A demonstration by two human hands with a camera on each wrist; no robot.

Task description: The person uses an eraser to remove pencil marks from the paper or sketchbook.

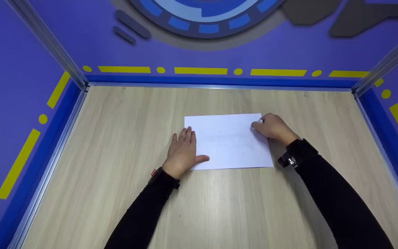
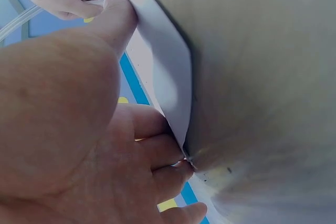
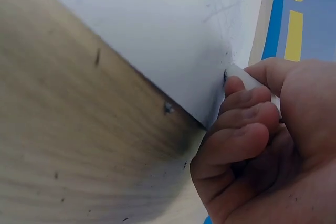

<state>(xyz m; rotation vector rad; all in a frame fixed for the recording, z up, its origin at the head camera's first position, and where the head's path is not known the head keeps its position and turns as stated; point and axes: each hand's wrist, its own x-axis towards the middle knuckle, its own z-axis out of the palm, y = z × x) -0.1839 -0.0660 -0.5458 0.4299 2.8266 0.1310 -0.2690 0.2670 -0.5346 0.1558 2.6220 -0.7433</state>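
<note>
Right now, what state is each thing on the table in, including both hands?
Sheet of paper: lying flat on the table, faint pencil marks on it.
Left hand: fingers straight, pressing the paper's left edge down.
Right hand: curled around a white pen.
White pen: tip touching the paper.

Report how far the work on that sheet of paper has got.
Done: faint pencil-like lines already mark the white sheet, which lies flat on the wooden table.
In hand: the left hand rests flat on the sheet's left edge; the right hand grips a white pen, tip on the paper.
Left: most of the sheet is still blank.
</note>
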